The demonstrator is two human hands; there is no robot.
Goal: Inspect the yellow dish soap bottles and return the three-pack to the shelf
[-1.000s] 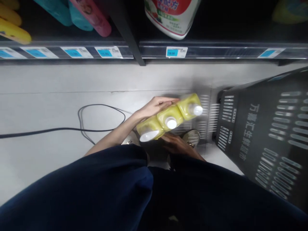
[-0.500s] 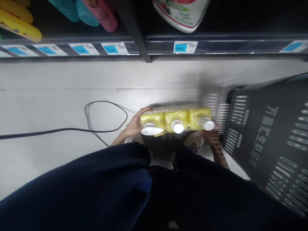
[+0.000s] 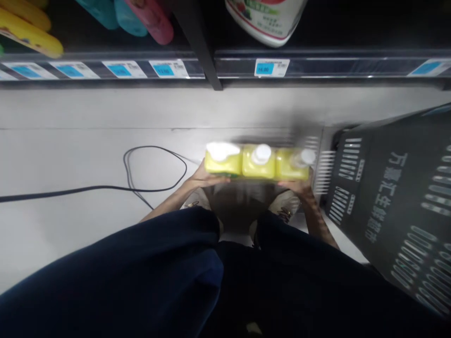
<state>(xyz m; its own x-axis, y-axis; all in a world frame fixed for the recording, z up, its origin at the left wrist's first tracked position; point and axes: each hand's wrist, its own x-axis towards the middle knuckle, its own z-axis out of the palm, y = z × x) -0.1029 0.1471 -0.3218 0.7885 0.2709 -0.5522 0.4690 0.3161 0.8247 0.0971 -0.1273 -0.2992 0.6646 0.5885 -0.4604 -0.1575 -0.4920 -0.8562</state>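
Observation:
Three yellow bottles with white caps stand in a row between my hands, seen from above: a left bottle, a middle bottle and a right bottle. The left bottle's white top is wider than the other two. My left hand grips the row's left end, its fingers along the near side. My right hand holds the right end, partly hidden under the right bottle and blurred. The row is above the floor in front of my shoes. What kind of liquid they contain I cannot tell.
A dark grey slatted shopping basket stands close on the right. Across the top runs a black shelf edge with price tags, a white bottle and coloured bottles. A black cable loops on the floor at left.
The row of bottles has moved up in the picture, toward the shelf, and tilted so that the caps now point that way. Both hands have gone with it.

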